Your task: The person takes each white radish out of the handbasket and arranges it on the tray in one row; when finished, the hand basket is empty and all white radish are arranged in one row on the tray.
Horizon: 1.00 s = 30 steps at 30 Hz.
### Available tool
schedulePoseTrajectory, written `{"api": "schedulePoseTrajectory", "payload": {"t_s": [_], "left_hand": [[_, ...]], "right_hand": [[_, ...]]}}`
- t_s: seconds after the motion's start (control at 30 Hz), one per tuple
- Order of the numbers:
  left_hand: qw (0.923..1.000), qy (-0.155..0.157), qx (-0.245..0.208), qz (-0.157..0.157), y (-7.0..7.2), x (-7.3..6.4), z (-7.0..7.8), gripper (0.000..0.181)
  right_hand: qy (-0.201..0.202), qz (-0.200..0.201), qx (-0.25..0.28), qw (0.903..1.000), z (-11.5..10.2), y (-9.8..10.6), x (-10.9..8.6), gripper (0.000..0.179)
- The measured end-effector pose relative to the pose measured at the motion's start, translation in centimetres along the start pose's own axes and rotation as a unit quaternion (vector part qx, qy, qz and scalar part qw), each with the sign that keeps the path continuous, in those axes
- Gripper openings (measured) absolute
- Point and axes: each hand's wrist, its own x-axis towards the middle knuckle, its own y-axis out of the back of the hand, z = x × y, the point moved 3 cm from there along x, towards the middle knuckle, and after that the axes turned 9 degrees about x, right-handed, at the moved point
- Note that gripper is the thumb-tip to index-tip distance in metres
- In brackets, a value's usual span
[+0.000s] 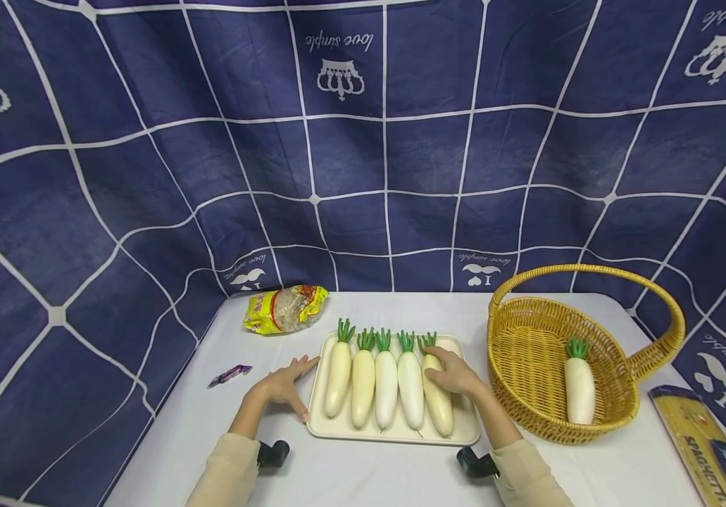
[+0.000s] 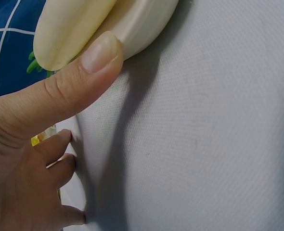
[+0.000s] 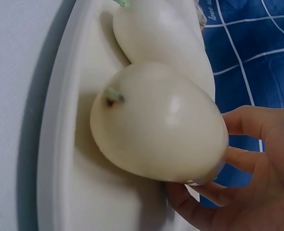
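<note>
Several white radishes (image 1: 386, 384) with green tops lie side by side on a cream tray (image 1: 369, 434). My right hand (image 1: 454, 371) grips the rightmost radish (image 1: 439, 407) near its green end. In the right wrist view its fingers (image 3: 248, 156) curl round the far side of that radish (image 3: 161, 125), whose root tip faces the camera. At the tray's left edge is my left hand (image 1: 284, 386), fingers spread. Its thumb (image 2: 79, 79) lies against the tray rim in the left wrist view, and the other fingertips rest on or just above the white cloth.
A wicker basket (image 1: 521, 366) with a tall handle stands at the right, holding one white radish (image 1: 581, 391). Beside it lies a spaghetti pack (image 1: 705, 443). A yellow food bag (image 1: 286, 310) sits at the back left, a small purple wrapper (image 1: 229, 375) at the left.
</note>
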Motion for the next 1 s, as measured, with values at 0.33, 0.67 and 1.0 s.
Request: {"api": "schedulePoseTrajectory", "payload": {"t_s": [0.33,0.67,1.0], "left_hand": [[1.0000,0.006,0.002,0.000,-0.1,0.0,0.1,0.117],[1.0000,0.002,-0.005,0.001,0.0,-0.2,0.1,0.117],[1.0000,0.002,-0.004,-0.002,0.1,-0.1,0.2,0.116]], "right_hand": [[-0.004,0.004,-0.034,0.9994,-0.1,0.1,-0.4,0.055],[-0.041,-0.003,-0.030,0.9987,-0.7,0.7,-1.6,0.062],[-0.067,-0.007,0.000,0.9977,-0.8,1.3,-2.7,0.065]]}}
